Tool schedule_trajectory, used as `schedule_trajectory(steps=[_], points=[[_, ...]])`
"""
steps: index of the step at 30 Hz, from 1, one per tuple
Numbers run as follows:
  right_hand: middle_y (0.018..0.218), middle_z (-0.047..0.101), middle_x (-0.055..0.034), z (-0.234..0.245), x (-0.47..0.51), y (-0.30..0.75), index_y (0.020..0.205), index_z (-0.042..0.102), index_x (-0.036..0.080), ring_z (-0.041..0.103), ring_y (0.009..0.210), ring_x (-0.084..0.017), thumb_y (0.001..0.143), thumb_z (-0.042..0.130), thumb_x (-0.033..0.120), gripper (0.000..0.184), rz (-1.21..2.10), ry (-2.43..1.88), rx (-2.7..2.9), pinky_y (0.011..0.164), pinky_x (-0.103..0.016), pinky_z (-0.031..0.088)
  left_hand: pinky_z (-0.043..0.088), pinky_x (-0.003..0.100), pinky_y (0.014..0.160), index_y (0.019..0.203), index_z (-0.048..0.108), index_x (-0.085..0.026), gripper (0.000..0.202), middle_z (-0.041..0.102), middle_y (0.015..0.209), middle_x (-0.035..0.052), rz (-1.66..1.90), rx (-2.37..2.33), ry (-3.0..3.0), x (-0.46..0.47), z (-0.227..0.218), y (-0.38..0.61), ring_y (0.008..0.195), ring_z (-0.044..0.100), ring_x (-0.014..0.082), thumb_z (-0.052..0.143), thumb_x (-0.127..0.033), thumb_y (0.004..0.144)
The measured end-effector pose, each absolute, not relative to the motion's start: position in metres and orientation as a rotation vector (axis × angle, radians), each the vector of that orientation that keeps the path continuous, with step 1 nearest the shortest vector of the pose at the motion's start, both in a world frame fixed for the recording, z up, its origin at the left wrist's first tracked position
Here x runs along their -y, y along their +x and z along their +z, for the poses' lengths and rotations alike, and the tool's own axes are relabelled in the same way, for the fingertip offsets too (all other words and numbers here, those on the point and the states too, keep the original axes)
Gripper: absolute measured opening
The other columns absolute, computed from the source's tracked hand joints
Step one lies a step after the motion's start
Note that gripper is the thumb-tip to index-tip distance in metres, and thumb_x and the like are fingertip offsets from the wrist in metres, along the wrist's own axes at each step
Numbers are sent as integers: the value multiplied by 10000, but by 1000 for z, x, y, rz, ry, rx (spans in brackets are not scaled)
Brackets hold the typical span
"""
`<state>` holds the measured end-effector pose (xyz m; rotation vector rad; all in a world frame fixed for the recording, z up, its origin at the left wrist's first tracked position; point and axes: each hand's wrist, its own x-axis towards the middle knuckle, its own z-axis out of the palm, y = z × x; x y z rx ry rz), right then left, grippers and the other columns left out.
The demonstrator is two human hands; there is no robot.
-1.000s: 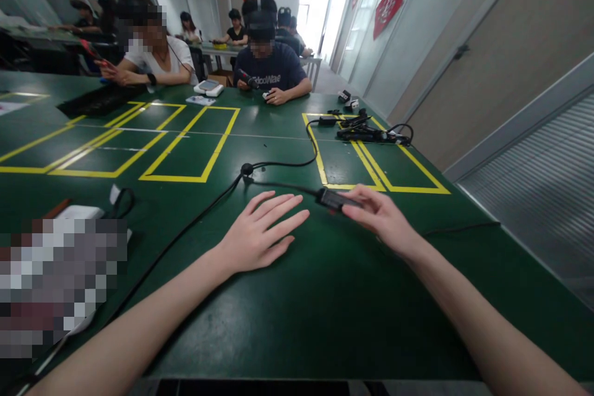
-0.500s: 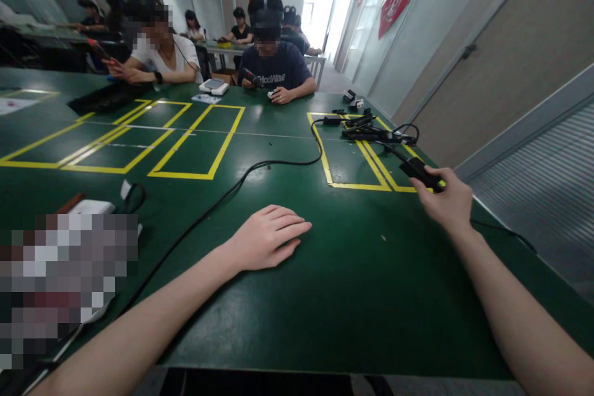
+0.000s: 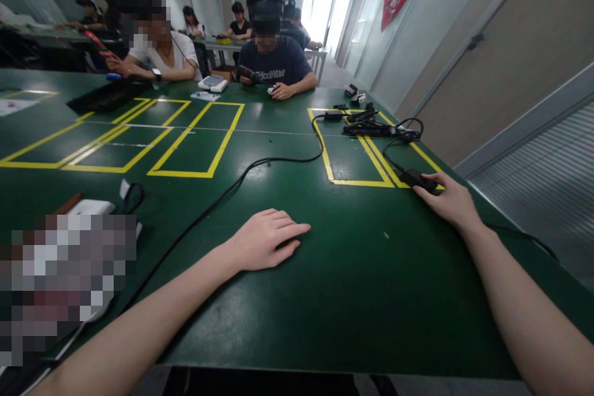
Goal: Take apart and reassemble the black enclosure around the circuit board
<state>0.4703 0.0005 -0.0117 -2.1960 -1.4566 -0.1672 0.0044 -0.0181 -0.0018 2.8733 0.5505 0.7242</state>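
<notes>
My right hand [image 3: 448, 201] is closed around a black power adapter [image 3: 416, 180], thumb on the near side and fingers over the top. The adapter lies low at the tabletop, by the front end of a yellow tape rectangle. From its far end a black cord [image 3: 386, 151] curves back to a heap of black cables and devices [image 3: 369, 125]. Another cord trails off beyond my right wrist toward the table's right edge. My left hand [image 3: 269, 240] lies flat on the green table [image 3: 325, 297] with its fingers stretched out, holding nothing.
A long black cable [image 3: 250, 167] runs across the table to a second black adapter [image 3: 333, 116]. Yellow tape [image 3: 180, 173] marks rectangles. A pixelated object and a white device [image 3: 93, 207] lie at left. Two co-workers [image 3: 277, 65] sit across the table, near a white instrument [image 3: 213, 83].
My right hand has lowered the adapter onto or close to the table, and its cord now bends in a looser curve. My left hand stays in place, its fingers slightly shifted.
</notes>
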Motion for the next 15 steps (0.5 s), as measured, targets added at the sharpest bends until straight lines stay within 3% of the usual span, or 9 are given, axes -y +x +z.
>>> schedule_trajectory(steps=[15], points=[[1169, 738, -153, -9, -4, 467, 1247, 695, 164, 657, 838, -270, 731, 690, 416, 574, -73, -2176, 1233, 843, -414, 526, 566, 338, 875, 1295, 687, -173, 321, 783, 1068, 86, 666, -563, 2846, 19, -4, 5, 968, 722, 203, 497, -294, 1067]])
